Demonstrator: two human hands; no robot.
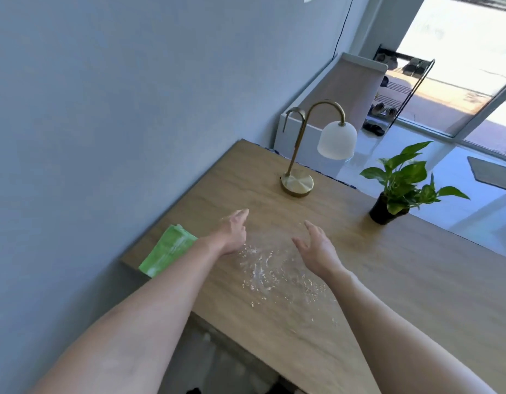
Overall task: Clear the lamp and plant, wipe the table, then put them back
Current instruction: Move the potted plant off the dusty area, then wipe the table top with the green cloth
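A brass lamp (297, 182) with a curved neck and a white shade stands at the far side of the wooden table (416, 280). To its right a green plant in a black pot (383, 211) stands near the far edge. A folded green cloth (166, 250) lies at the table's left edge. White powder and crumbs (274, 273) are scattered mid-table. My left hand (234, 234) and my right hand (317, 248) hover over the mess, fingers relaxed, holding nothing, both short of the lamp.
A blue-grey wall runs along the table's left side. Beyond the table stand a white cabinet (308, 137) and a shoe rack (399, 89) by a glass door. Shiny floor and a grey mat (493, 173) lie to the right.
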